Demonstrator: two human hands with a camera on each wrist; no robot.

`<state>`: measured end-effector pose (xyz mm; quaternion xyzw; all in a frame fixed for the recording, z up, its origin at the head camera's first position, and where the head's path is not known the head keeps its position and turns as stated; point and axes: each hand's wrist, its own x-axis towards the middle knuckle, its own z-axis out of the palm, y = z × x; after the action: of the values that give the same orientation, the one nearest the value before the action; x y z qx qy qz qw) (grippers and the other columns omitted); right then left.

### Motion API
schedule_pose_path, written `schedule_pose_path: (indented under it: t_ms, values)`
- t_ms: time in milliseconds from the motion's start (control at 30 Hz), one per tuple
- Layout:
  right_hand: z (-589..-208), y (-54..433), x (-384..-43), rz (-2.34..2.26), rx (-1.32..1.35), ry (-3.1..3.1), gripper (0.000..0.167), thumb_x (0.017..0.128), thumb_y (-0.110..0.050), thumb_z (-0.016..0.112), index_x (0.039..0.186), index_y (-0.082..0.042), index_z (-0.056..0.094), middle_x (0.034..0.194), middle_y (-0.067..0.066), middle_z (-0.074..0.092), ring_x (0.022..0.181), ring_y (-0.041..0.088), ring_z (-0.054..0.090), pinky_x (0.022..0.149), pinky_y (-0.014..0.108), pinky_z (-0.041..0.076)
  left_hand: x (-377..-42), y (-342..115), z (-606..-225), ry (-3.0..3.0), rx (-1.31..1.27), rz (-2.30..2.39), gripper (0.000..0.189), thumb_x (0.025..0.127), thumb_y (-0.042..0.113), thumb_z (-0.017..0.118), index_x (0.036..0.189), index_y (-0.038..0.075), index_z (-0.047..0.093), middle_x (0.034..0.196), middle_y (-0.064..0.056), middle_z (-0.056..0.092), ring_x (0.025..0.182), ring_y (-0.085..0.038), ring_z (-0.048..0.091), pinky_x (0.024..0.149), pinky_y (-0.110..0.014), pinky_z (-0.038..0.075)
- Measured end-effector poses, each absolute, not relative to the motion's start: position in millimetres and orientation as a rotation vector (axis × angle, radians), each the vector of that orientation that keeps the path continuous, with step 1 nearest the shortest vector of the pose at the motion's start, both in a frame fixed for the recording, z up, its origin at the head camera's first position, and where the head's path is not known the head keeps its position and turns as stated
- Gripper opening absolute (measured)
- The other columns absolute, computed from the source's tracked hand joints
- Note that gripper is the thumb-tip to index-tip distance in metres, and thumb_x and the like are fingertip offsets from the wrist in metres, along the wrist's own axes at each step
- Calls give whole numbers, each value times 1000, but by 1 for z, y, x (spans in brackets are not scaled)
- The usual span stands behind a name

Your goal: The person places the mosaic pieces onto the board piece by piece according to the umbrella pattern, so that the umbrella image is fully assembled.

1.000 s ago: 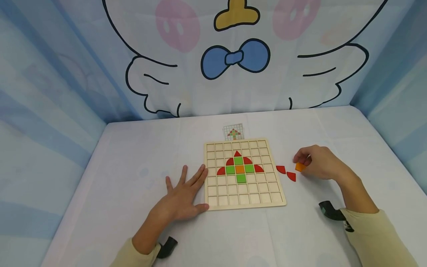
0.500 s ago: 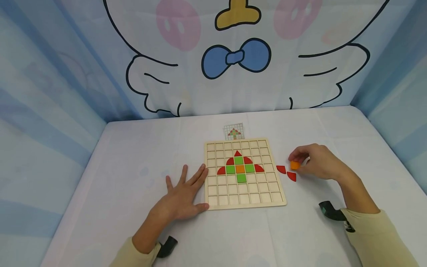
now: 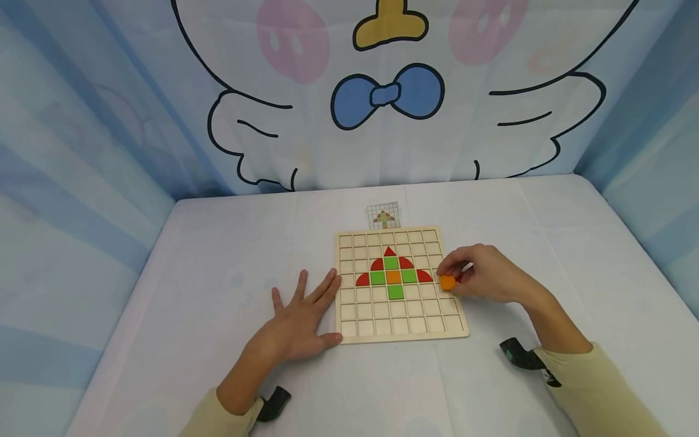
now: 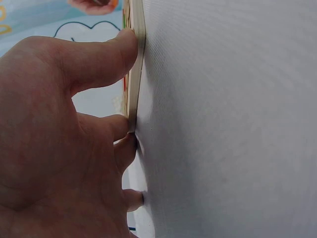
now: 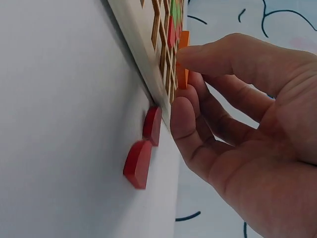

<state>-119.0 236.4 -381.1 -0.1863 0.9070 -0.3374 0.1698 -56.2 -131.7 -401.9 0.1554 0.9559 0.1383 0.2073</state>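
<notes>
A wooden grid board lies on the table, with green, red and orange pieces set in its cells in an arrow-like pattern. My left hand rests at the board's left edge, fingers spread, with thumb and fingertips touching the rim. Between thumb and fingers my right hand pinches an orange square tile, held over the board's right side. In the right wrist view, two red quarter-round pieces lie on the table beside the board, beneath that hand; the head view mostly hides them.
Behind the board lies a small pattern card showing a similar coloured figure on a grid. A white cloth covers the table. A printed curtain hangs at the back and both sides.
My right hand has carried the orange tile leftward, from the table right of the red pieces to above the board's right edge. The left hand has stayed in place.
</notes>
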Motion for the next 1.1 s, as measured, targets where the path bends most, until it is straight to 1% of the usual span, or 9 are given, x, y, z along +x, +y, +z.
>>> schedule_pose_path:
  t_ms: [367,600,833,1100]
  values:
    - [-380,195,-110,-987,-641,2537,27,80,3,79,101,-14,77,97,-4,73,86,18,60,71,24,53,-56,-132,-402,2664,444,390,98,92,51,73,169,29,17,176,12,6,162,-43,-4,111,-87,1]
    - [-381,173,-104,-1005,-749,2494,29,77,6,77,98,-13,77,93,-3,71,76,16,59,65,22,49,-56,-133,-402,2665,453,394,97,92,51,72,169,29,16,176,12,6,162,-43,-4,111,-87,1]
    - [-381,161,-98,-945,-752,2521,25,80,3,81,98,-15,77,93,-6,71,82,15,61,67,22,51,-57,-133,-402,2670,456,382,98,92,51,72,169,29,16,176,13,5,162,-43,-4,111,-87,2]
    - [-381,154,-93,-920,-760,2527,23,81,0,83,98,-15,77,92,-7,71,82,16,62,66,23,51,-56,-133,-401,2669,451,381,98,92,51,72,169,29,16,176,13,5,162,-43,-4,111,-87,1]
